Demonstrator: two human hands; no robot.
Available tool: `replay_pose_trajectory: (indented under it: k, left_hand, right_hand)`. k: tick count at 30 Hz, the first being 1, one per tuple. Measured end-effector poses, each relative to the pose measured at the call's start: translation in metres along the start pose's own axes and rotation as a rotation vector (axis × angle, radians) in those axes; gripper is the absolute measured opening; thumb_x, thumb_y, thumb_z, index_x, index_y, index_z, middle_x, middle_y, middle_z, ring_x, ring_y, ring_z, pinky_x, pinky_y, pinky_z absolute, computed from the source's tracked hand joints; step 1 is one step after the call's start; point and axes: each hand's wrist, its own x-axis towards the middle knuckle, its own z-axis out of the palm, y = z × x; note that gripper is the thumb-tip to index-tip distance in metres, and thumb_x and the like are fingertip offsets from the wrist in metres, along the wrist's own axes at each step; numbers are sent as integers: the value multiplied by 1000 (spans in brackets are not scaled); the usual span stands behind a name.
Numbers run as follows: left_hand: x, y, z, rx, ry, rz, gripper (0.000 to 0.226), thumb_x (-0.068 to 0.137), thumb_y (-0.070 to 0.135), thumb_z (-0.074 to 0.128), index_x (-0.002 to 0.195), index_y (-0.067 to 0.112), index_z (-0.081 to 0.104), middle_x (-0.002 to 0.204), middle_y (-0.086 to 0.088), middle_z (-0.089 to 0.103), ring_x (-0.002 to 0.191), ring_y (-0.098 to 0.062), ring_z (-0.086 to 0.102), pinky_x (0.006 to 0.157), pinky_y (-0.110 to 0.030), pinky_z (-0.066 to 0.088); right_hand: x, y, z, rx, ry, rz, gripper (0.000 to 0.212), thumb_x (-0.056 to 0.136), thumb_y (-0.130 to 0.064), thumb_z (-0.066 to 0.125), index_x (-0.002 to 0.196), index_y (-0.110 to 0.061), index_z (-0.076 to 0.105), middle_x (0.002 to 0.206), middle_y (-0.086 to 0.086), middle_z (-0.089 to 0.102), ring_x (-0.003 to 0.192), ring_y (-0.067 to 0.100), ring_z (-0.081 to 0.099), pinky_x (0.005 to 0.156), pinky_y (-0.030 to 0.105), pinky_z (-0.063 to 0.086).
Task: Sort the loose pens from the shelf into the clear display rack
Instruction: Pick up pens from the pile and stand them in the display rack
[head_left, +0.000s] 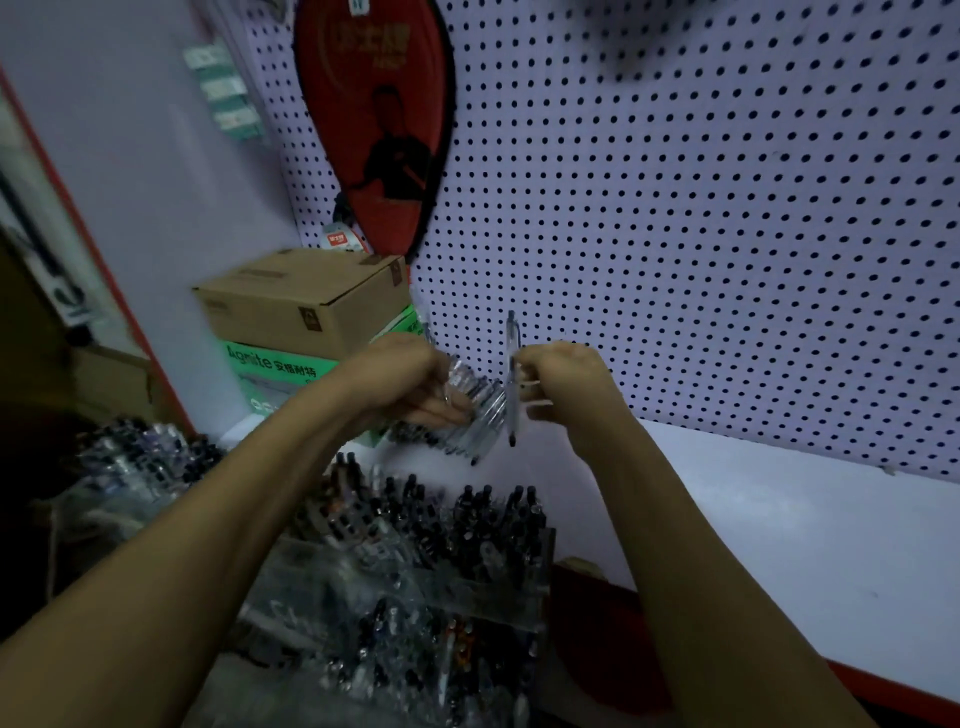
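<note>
Holding a fanned bundle of clear pens (470, 415) at the centre of the frame, the person's left hand (410, 384) curls its fingers round the barrels, apparently to keep the stock together while single pens are drawn off. Just beside it, the right hand (563, 382) pinches a single clear pen (511, 379) between closed fingers, upright with its dark tip down, which reads as readying it to drop point-first. Both hands hang above the white shelf (779, 519), in front of the pegboard wall (727, 208).

Below them, at lower centre, the clear display rack (467, 587) is already crowded with dark-capped pens standing in tiered rows; which slot has room cannot be told through the blur. More loose pens (135, 457) lie heaped at left.

Open shelf runs to the right of the rack, leaving free passage for the right arm. At left, a cardboard box (306, 306) stacked on a green carton (280, 369) closes in that side, beneath a red racket cover (374, 124) hung on the wall.
</note>
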Motion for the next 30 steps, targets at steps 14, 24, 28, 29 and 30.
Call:
replay_pose_trajectory:
  k: [14, 24, 28, 29, 30]
  left_hand:
    - [-45, -53, -29, 289, 137, 152, 8, 92, 7, 48, 92, 10, 41, 77, -8, 75, 53, -20, 54, 45, -25, 35]
    - [-33, -61, -27, 440, 171, 157, 19, 90, 15, 54, 99, 1, 44, 97, -25, 69, 37, -8, 37, 47, -28, 30]
    - [-30, -62, -26, 449, 178, 167, 18, 89, 15, 54, 98, 2, 45, 95, -25, 69, 48, -18, 43, 51, -32, 34]
    - [-30, -62, -26, 451, 177, 166, 19, 88, 15, 54, 98, 2, 45, 96, -26, 69, 49, -19, 43, 52, -32, 34]
    - [-30, -62, -26, 452, 175, 162, 20, 88, 16, 54, 99, 2, 45, 96, -26, 69, 50, -19, 43, 53, -33, 35]
  right_hand:
    - [10, 54, 57, -898, -520, -45, 26, 89, -22, 70, 95, 3, 74, 99, 21, 72, 91, 32, 68, 86, 37, 54]
    - [16, 56, 54, -774, -333, 65, 48, 89, -51, 64, 70, -8, 73, 46, -8, 60, 34, -1, 50, 44, 18, 38]
    - [19, 50, 56, -691, -363, 134, 38, 85, -39, 74, 73, -2, 71, 36, -7, 55, 27, 1, 47, 31, 11, 34]
    - [20, 50, 55, -658, -353, 145, 33, 85, -32, 75, 71, -3, 70, 36, -6, 55, 26, 3, 47, 32, 10, 34]
    - [20, 51, 55, -617, -344, 168, 28, 84, -26, 75, 71, -2, 69, 37, -4, 57, 26, 4, 47, 32, 11, 34]
